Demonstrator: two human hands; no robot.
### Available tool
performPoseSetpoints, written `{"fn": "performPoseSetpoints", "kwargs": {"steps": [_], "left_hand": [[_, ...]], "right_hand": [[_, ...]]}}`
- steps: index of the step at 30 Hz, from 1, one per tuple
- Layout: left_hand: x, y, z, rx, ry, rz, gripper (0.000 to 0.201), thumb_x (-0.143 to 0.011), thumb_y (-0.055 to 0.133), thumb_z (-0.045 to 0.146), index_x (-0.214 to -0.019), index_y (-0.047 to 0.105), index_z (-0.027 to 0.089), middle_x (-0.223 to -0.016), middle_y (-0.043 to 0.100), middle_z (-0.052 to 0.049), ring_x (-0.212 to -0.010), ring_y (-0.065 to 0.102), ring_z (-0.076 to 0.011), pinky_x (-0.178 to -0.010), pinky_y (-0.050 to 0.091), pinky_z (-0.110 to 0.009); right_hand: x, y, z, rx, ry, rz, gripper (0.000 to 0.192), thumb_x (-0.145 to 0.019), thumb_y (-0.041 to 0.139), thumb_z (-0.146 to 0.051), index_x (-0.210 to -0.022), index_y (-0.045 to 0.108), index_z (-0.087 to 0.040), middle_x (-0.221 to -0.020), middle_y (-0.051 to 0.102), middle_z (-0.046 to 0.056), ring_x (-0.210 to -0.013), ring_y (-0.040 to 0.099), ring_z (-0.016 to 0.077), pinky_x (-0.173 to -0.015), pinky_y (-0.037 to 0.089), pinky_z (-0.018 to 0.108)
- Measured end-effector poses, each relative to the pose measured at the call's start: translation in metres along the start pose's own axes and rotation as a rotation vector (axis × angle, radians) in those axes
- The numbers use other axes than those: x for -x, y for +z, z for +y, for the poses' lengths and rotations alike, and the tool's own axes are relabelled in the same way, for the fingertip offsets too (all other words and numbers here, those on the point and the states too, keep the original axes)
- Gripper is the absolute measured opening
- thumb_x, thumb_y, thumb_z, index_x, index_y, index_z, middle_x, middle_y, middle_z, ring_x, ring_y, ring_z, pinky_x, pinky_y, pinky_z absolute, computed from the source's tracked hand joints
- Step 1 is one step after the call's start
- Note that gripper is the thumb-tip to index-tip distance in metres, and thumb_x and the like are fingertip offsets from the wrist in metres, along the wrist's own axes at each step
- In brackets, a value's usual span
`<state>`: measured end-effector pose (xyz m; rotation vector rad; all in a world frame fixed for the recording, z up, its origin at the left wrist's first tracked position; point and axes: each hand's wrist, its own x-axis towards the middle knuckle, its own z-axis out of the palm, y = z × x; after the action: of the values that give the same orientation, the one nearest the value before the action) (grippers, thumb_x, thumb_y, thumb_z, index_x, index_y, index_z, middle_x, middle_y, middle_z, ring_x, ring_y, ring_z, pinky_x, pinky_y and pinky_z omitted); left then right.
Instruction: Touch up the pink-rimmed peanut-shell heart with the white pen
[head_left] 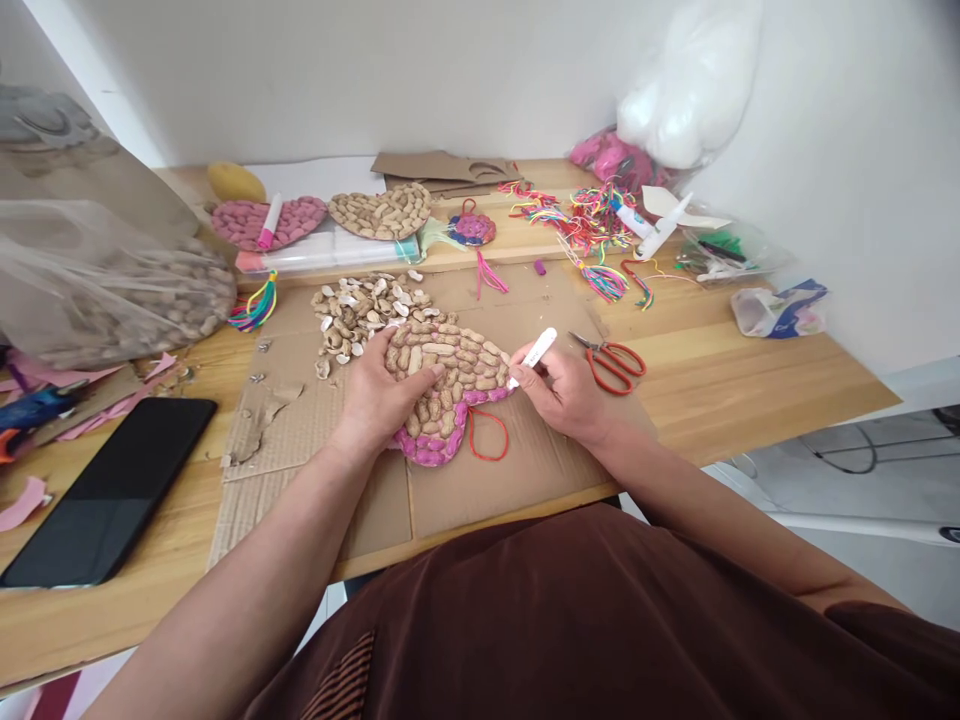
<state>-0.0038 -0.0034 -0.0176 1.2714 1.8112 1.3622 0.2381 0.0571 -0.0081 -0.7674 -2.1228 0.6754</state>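
A heart covered in peanut shells (465,360) lies tilted on the cardboard, its near edge coloured purple-pink and the rest natural tan. My left hand (386,390) grips its left side, thumb on top of the shells. Between the fingers of my right hand (562,388) is a white marker pen (534,357), its lower end at the heart's right edge, by the purple band. The tip itself is too small to make out. A red cord loop (489,440) hangs from the heart's notch onto the cardboard.
Red-handled scissors (613,368) lie right of my right hand. Loose peanut shells (367,310) are heaped behind the heart. A black phone (112,490) and a bag of peanuts (112,270) sit left. Behind are a pink shell heart (300,215), a plain one (382,212) and colourful tassels (596,215).
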Motion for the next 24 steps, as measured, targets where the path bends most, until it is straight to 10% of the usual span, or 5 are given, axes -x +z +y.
{"fn": "performPoseSetpoints", "kwargs": {"steps": [24], "left_hand": [[0.001, -0.004, 0.013, -0.017, -0.078, -0.014, 0.074, -0.063, 0.084, 0.037, -0.128, 0.056, 0.016, -0.116, 0.071, -0.01, -0.107, 0.068, -0.0282, -0.099, 0.052, -0.043]], "right_hand": [[-0.023, -0.006, -0.001, 0.375, -0.185, -0.104, 0.021, -0.099, 0.045, -0.034, -0.087, 0.056, -0.022, -0.088, 0.069, 0.008, -0.089, 0.057, 0.0244, -0.082, 0.036, 0.041]]}}
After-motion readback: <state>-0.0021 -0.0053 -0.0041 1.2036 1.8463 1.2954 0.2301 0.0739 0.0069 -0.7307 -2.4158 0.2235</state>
